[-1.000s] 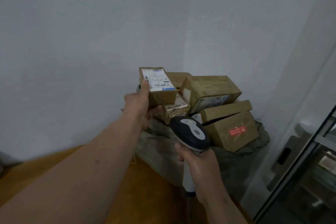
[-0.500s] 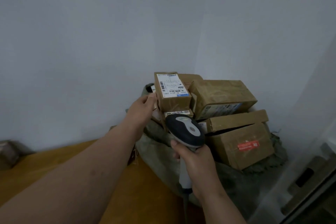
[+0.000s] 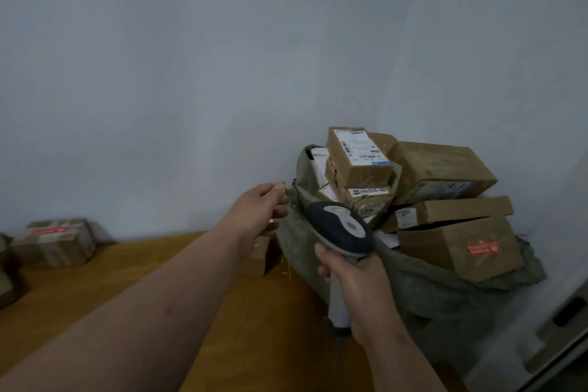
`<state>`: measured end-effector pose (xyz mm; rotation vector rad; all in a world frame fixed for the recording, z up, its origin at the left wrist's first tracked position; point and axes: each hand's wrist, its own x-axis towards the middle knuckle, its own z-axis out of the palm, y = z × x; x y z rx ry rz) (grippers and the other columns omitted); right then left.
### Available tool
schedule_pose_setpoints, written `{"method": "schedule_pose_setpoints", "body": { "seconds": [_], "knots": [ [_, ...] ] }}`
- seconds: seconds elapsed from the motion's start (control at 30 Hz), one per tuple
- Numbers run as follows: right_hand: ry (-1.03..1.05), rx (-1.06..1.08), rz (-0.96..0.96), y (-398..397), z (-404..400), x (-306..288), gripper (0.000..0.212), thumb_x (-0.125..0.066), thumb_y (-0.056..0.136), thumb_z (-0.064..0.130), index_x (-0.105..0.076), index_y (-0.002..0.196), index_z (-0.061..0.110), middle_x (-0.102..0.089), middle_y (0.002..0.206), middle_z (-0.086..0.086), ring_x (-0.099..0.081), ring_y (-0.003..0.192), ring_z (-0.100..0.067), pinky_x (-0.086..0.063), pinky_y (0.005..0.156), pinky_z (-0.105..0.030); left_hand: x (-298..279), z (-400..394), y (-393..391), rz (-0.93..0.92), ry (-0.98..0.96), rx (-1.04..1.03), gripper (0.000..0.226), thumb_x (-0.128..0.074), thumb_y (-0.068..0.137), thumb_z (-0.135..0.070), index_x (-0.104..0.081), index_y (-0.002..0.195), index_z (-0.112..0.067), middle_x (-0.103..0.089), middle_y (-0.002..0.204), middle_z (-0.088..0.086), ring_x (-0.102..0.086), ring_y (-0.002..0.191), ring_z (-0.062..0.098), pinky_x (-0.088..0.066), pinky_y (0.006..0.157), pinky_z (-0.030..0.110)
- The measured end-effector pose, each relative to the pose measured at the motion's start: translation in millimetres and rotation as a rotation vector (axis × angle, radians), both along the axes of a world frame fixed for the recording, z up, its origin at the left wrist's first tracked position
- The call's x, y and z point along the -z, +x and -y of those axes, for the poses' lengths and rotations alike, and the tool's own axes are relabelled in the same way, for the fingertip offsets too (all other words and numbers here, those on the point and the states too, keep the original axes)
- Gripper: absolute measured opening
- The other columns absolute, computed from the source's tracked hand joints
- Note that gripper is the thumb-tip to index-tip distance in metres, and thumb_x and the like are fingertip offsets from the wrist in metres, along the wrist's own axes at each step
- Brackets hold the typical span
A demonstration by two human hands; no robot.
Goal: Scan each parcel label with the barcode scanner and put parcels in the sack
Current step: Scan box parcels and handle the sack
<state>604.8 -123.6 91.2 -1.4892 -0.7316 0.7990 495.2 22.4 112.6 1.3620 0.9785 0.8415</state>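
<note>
Orange-brown wooden tabletop (image 3: 95, 289) below; olive fabric sack (image 3: 413, 289) at 3 o'clock, heaped with brown cardboard parcels (image 3: 359, 156) (labels up). Left hand (image 3: 257, 216) fingers loosely apart beside sack edge; right hand (image 3: 356, 280) fingers clamped on grey-black handheld barcode scanner (image 3: 340, 229).

A single head-worn camera looks forward and down from just behind the person's arms, facing a wall (image 3: 159, 89) corner, close over the wooden table (image 3: 95, 289) and sack (image 3: 413, 289).

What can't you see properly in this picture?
- Label on the top parcel: head view, print too small to read.
- Sack inside: head view, hidden by parcels.
- Scanner front: head view, faces away.
- Box at left: head view, blurred.
</note>
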Motion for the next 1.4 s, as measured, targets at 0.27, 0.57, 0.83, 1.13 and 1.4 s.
{"method": "schedule_pose_setpoints", "body": {
  "seconds": [0.27,0.57,0.83,1.13,1.4],
  "knots": [
    [-0.095,-0.174,0.024,-93.4,-22.2,22.9,0.028,-0.078,0.082,0.028,-0.067,0.106,0.022,-0.072,0.090,-0.003,-0.068,0.086,-0.018,-0.056,0.080,-0.034,62.2,-0.8,-135.8,-0.106,-0.161,-0.205,0.027,-0.048,0.104,-0.037,-0.061,0.121,-0.020,-0.067,0.109,0.003,-0.065,0.100,0.022,-0.053,0.087,0.037],
    [-0.167,-0.204,-0.032,-171.4,-73.3,58.0,0.018,-0.078,0.084,0.024,-0.067,0.098,0.022,-0.072,0.086,-0.003,-0.070,0.083,-0.021,-0.055,0.071,-0.032,113.0,-20.5,-248.3,-0.178,-0.288,-0.341,0.028,-0.051,0.102,-0.037,-0.062,0.118,-0.015,-0.066,0.108,0.005,-0.065,0.099,0.022,-0.051,0.081,0.036],
    [-0.296,-0.106,-0.005,-130.3,-148.3,106.7,0.016,-0.078,0.083,0.023,-0.063,0.081,0.028,-0.069,0.087,0.001,-0.067,0.088,-0.019,-0.055,0.089,-0.045,153.9,-74.4,-215.0,-0.203,-0.377,-0.309,0.027,-0.053,0.102,-0.034,-0.063,0.116,-0.013,-0.066,0.105,0.004,-0.064,0.097,0.021,-0.050,0.080,0.035],
    [-0.327,-0.077,-0.020,-45.1,-249.0,173.0,0.024,-0.075,0.085,0.021,-0.059,0.100,0.030,-0.063,0.097,0.010,-0.055,0.085,-0.006,-0.041,0.076,-0.029,210.0,-173.8,-112.6,-0.259,-0.407,-0.182,0.035,-0.053,0.102,-0.035,-0.058,0.129,-0.014,-0.062,0.120,0.003,-0.060,0.107,0.019,-0.051,0.091,0.037],
    [-0.345,-0.050,-0.064,-20.2,-293.2,219.3,0.045,-0.079,0.080,0.025,-0.066,0.123,0.024,-0.066,0.120,0.005,-0.058,0.113,-0.016,-0.045,0.102,-0.039,245.5,-207.7,-46.3,-0.284,-0.464,-0.128,0.058,-0.050,0.101,-0.044,-0.035,0.152,-0.022,-0.039,0.155,0.009,-0.040,0.139,0.029,-0.035,0.115,0.048]
  ]
}}
